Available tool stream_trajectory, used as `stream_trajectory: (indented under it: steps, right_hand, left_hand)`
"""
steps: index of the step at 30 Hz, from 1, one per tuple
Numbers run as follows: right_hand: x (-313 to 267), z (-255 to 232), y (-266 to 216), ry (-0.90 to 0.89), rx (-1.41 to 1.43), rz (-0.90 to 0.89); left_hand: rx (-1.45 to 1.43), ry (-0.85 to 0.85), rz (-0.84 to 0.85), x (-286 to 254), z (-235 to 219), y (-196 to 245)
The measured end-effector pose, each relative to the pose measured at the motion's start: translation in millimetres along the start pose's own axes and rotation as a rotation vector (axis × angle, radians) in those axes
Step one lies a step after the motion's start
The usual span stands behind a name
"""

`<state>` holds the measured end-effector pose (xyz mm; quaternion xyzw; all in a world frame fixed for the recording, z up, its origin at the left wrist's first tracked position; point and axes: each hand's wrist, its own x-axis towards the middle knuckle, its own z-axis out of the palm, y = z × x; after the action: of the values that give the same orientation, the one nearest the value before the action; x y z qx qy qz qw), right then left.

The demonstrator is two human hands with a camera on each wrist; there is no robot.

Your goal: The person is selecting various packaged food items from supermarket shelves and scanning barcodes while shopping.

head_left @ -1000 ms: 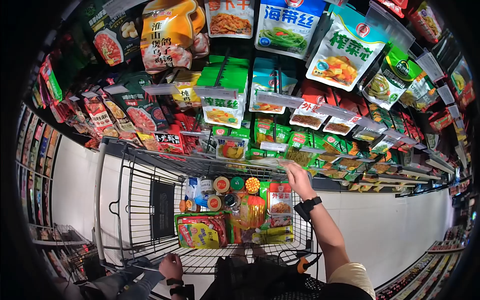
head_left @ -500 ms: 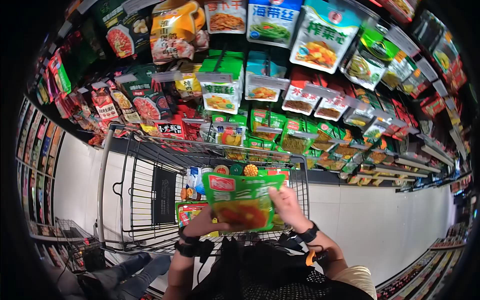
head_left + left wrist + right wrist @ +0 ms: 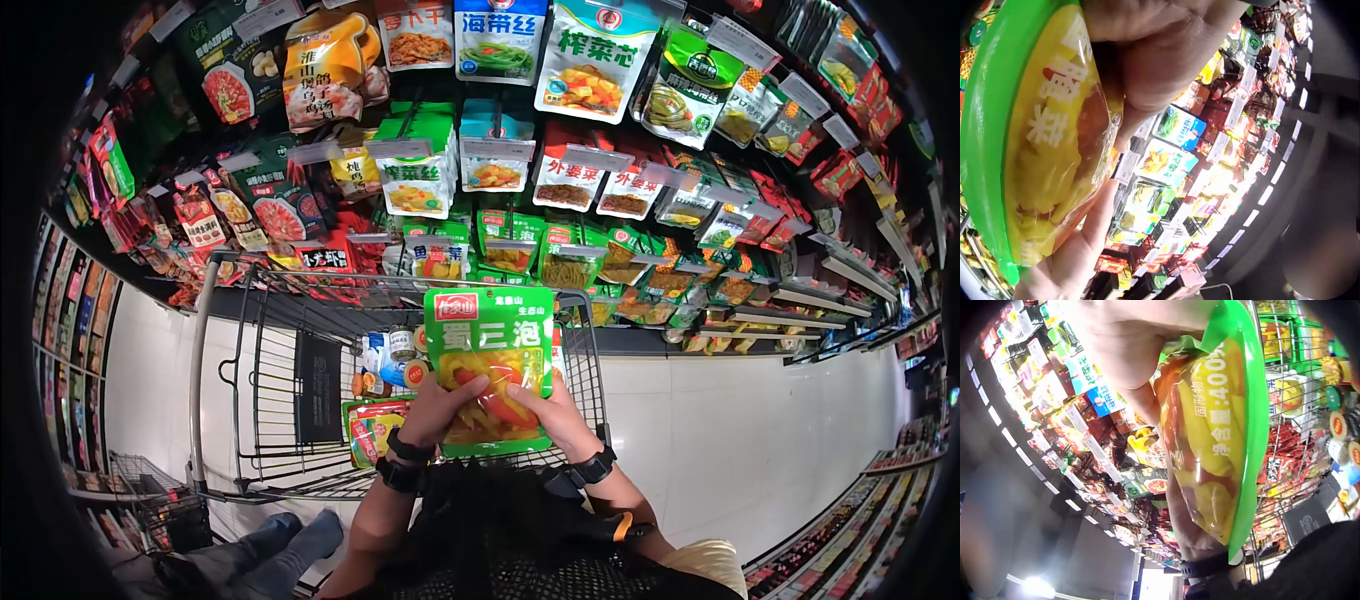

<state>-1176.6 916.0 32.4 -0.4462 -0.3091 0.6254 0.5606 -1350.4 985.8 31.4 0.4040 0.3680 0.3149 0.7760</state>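
Observation:
Both hands hold a green packet of pickled vegetables [image 3: 488, 335] upright over the shopping cart, its printed front facing me. Yellow and red pieces show through its clear window. The left hand [image 3: 440, 408] grips the left edge with its thumb across the front; the right hand [image 3: 562, 418] does likewise at the right edge. From the left wrist view, the packet [image 3: 1054, 144] bulges between the left hand [image 3: 1160, 53] and the other hand's fingers. In the right wrist view, the packet's bottom [image 3: 1210, 425] carries white print, beside the right hand [image 3: 1129, 337].
The wire shopping cart [image 3: 200, 380] holds jars [image 3: 402, 343] and bagged goods [image 3: 372, 430], partly covered by the packet. Shelves of hanging packets [image 3: 415, 185] stand just beyond it. Another person's legs [image 3: 270, 545] are at the lower left.
The right hand has come back from the shelf with the green packet. The left hand has risen from the cart's near side and joined it, and the packet now stands more upright.

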Motion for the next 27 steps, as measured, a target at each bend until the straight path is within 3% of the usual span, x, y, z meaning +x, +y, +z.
stream_trajectory:
  steps: [6, 10, 27]
  right_hand:
    - [-5.1, -8.2, 9.7, 0.074, 0.021, 0.008]
    - [-5.0, -9.7, 13.9, 0.113, -0.007, -0.01]
    - [-2.4, -7.0, 10.6, 0.019, 0.047, 0.048]
  left_hand:
    - [-0.045, -0.122, -0.041, 0.3, 4.5, 0.0]
    - [-0.104, -0.105, -0.135, 1.1, 2.4, -0.9]
    - [-0.134, -0.061, -0.032, -5.0, -2.0, -11.6]
